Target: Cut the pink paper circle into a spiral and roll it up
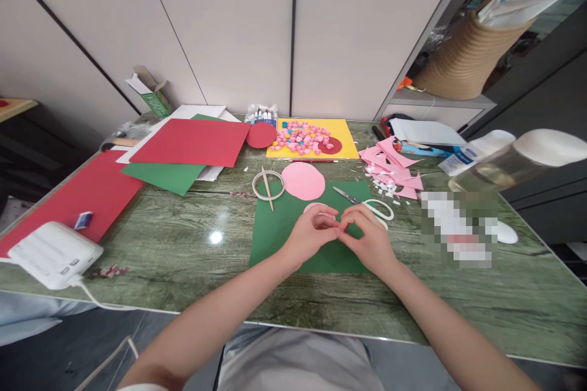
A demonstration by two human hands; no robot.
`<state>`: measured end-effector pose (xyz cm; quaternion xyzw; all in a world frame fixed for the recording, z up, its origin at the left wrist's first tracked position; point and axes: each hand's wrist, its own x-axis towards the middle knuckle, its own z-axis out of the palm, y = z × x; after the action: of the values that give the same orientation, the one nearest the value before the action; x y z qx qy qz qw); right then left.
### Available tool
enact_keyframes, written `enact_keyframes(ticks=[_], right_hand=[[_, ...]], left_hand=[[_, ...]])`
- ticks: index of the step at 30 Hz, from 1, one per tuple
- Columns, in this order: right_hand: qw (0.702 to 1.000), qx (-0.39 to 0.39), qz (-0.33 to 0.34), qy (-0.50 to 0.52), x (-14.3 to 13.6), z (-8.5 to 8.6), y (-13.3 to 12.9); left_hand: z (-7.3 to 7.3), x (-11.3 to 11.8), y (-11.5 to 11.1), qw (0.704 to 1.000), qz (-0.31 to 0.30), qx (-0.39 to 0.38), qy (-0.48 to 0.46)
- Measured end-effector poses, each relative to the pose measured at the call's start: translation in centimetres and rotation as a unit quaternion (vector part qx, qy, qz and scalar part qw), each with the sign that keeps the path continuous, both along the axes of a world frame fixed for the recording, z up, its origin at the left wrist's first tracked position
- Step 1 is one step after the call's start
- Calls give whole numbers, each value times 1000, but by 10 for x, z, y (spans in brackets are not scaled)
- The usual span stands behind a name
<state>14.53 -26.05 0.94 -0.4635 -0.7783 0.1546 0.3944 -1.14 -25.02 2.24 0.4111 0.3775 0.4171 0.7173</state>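
Observation:
My left hand [312,233] and my right hand [370,238] meet over a green sheet of paper [270,244]. Their fingertips are pinched together, and whatever small piece is between them is too hidden to name; a hint of pink shows there. Behind the left fingers a pink paper piece [313,208] is partly covered. A whole pink paper circle [302,181] lies at the green sheet's top edge. Scissors [351,197] with white handles rest open just beyond my right hand. A ring [255,186] with a pointed wooden stick [266,186] across it lies to the left.
Crumpled pink paper balls [300,137] are heaped on a yellow sheet [346,134] at the back. Pink scraps [394,162] lie right of it. Red sheets [188,140] are stacked at left, near a white charger [55,255]. A clear bottle [486,172] stands at right.

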Motion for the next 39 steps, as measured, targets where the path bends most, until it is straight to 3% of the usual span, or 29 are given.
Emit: enact_keyframes(ticks=[16, 25, 39], right_hand=[[998, 18, 55, -28, 4, -7, 3], [999, 35, 21, -13, 3, -6, 3], [1000, -4, 4, -1, 1, 0, 1]], left_hand=[[0, -6, 4, 1000, 6, -17, 9], [-1, -5, 4, 1000, 3, -9, 2], [2, -1, 1, 1000, -9, -12, 1]])
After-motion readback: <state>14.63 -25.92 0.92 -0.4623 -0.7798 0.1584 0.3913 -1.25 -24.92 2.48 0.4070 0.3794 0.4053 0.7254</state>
